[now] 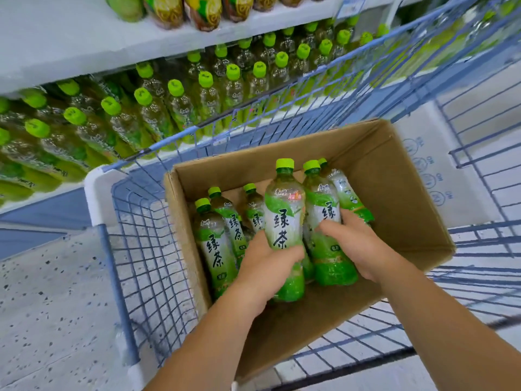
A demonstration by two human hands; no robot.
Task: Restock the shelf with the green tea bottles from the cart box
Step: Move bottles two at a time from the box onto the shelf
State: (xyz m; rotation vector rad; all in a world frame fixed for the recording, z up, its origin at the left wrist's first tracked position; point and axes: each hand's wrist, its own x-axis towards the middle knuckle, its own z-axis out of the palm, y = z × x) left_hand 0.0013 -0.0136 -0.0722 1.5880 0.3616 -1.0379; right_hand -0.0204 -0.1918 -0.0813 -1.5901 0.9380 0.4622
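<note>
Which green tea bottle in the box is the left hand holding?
The tall green-capped plastic bottle in the middle, raised above the others; the left hand wraps its lower half, just beside the two that the right hand grips.

I see bright lime-green caps on the bottles in the box, clear above and green toward the base, with white-and-green labels bearing dark characters. The cardboard box at centre frame is plain brown. The cart's wire mesh is pale blue with a white corner. Lower left, the floor is light grey with dark speckles. The shelf in the upper left is white.
</note>
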